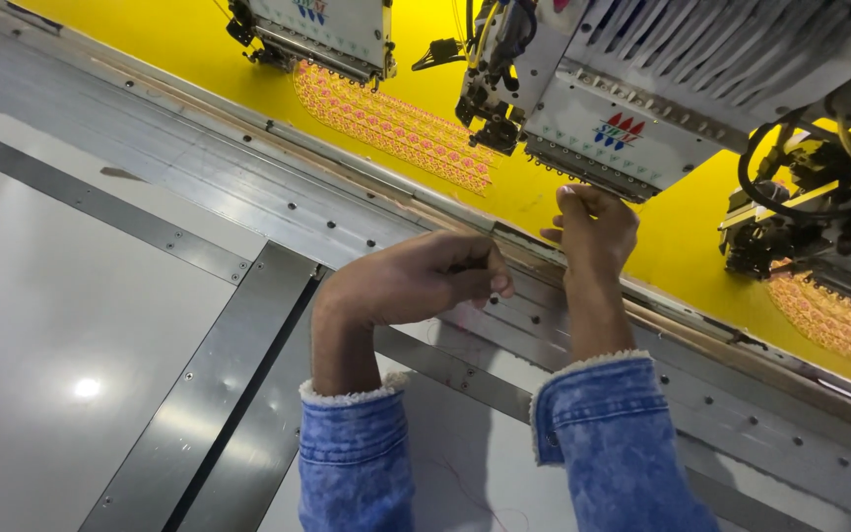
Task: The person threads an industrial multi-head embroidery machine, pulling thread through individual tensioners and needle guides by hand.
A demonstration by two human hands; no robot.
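My left hand (424, 279) hovers over the metal frame rail (248, 187), fingers curled and pinched together, seemingly on a thin thread too fine to make out. My right hand (593, 229) is raised just below an embroidery machine head (611, 126), its fingertips pinched together near the needle area, probably on the same thread. Both wrists come out of blue denim sleeves with fleece cuffs. Yellow fabric (544, 187) is stretched under the heads and carries a pink and orange embroidered band (396, 126).
A second embroidery head (322, 34) stands at the upper left, and a third with black cables (810, 197) at the right. A grey metal table top (61, 325) with dark strips and screws fills the lower left. Another embroidered patch (839, 320) lies at right.
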